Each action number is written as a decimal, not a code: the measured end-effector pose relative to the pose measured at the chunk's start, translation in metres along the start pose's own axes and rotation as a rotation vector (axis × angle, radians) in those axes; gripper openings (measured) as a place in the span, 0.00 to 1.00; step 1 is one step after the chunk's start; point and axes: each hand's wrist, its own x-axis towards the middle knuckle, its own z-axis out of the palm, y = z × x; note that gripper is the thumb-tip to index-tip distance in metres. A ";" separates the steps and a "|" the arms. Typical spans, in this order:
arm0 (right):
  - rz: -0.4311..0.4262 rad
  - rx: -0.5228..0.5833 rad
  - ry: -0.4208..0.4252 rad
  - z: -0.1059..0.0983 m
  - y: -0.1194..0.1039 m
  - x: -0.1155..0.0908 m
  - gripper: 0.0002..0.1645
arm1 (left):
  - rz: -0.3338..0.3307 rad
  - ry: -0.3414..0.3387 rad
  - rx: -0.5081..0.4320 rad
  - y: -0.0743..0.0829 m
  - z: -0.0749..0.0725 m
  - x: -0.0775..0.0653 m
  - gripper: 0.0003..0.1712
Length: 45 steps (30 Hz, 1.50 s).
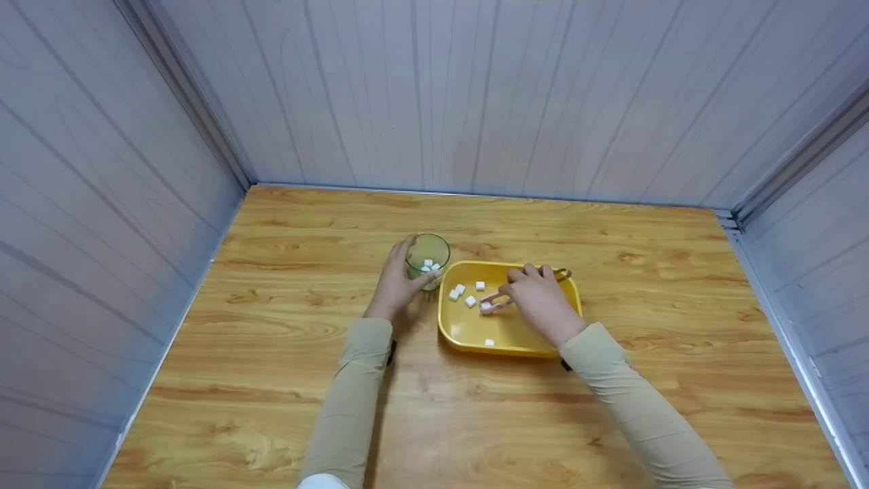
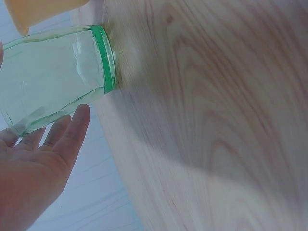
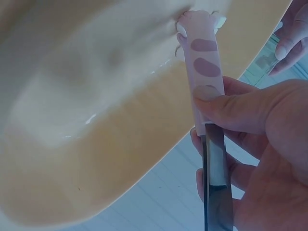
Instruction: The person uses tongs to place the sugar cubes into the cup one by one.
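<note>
A clear green glass (image 1: 434,243) stands left of a yellow tray (image 1: 523,337), with several white cubes (image 1: 428,263) inside it. My left hand (image 1: 397,284) holds the glass, thumb on the near side and fingers along the far side. In the left wrist view the fingers (image 2: 77,127) lie against the glass wall. My right hand (image 1: 543,305) grips metal tongs (image 3: 216,161) with pink paw-shaped tips, reaching down into the tray. A white cube (image 1: 486,308) sits at the tong tips. Several other white cubes (image 1: 470,301) lie about it on the tray bottom.
One white cube (image 1: 489,342) lies apart by the tray's near wall. Tray and glass stand on a wood-grain table (image 1: 312,272). Pale panelled walls (image 1: 448,102) close in the table at the back and on both sides.
</note>
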 end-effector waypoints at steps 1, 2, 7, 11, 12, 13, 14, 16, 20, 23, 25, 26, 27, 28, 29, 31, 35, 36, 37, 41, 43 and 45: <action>0.002 -0.001 0.001 0.000 0.000 0.000 0.16 | 0.000 -0.002 -0.001 0.000 0.000 0.000 0.49; 0.003 -0.002 0.000 0.000 0.000 0.000 0.16 | -0.001 -0.002 -0.001 0.000 0.000 0.000 0.49; -0.002 -0.007 0.028 0.001 0.000 -0.001 0.15 | -0.013 -0.009 0.011 0.000 0.000 0.001 0.50; -0.010 -0.012 0.050 0.002 0.000 -0.002 0.14 | -0.016 -0.008 0.013 -0.001 0.000 0.001 0.50; -0.009 -0.014 0.051 0.002 0.000 -0.002 0.14 | -0.016 -0.009 0.015 -0.001 0.000 0.001 0.50; -0.007 -0.016 0.047 0.002 0.000 -0.002 0.14 | -0.015 -0.007 0.015 -0.001 0.001 0.001 0.50; -0.004 -0.015 0.043 0.002 0.000 -0.003 0.15 | -0.018 -0.004 0.015 -0.002 0.001 0.001 0.50; 0.004 -0.011 0.031 0.002 0.000 -0.003 0.15 | -0.025 -0.003 0.019 -0.002 0.001 0.000 0.49; 0.012 -0.003 0.017 0.001 0.000 -0.003 0.15 | -0.035 -0.005 0.029 -0.002 0.002 0.000 0.49; 0.010 -0.006 0.022 0.000 0.001 -0.003 0.16 | -0.029 -0.007 0.030 -0.002 0.002 0.000 0.49; 0.007 -0.003 0.030 0.000 0.002 -0.004 0.17 | -0.026 -0.007 0.030 -0.002 0.001 0.000 0.49; 0.006 -0.003 0.034 -0.001 0.002 -0.004 0.17 | -0.024 -0.007 0.031 -0.002 0.001 0.000 0.49; 0.004 -0.003 0.039 -0.001 0.003 -0.005 0.17 | -0.022 -0.006 0.033 -0.003 0.002 0.001 0.49; 0.003 0.000 0.041 -0.001 0.003 -0.005 0.17 | -0.021 -0.006 0.034 -0.003 0.002 0.001 0.49; 0.002 0.001 0.043 -0.001 0.003 -0.006 0.17 | -0.020 -0.004 0.036 -0.003 0.002 0.001 0.49; 0.001 0.004 0.045 -0.001 0.004 -0.007 0.17 | -0.020 -0.003 0.039 -0.003 0.002 0.001 0.50; 0.003 0.013 0.043 -0.003 0.005 -0.008 0.20 | -0.022 -0.003 0.036 -0.003 0.002 0.001 0.50; 0.004 0.017 0.041 -0.004 0.005 -0.008 0.21 | -0.016 -0.003 0.031 -0.003 0.002 0.001 0.50; 0.005 0.022 0.037 -0.005 0.005 -0.008 0.22 | -0.009 -0.003 0.024 -0.003 0.002 0.001 0.50; 0.004 0.026 0.021 -0.009 0.005 -0.008 0.24 | 0.015 -0.001 0.004 -0.003 0.001 0.000 0.49; 0.001 0.020 0.014 -0.011 0.005 -0.008 0.24 | 0.018 0.000 -0.004 -0.003 0.001 0.000 0.49; 0.001 0.011 0.011 -0.013 0.005 -0.008 0.25 | 0.013 -0.002 -0.003 -0.003 0.001 0.000 0.49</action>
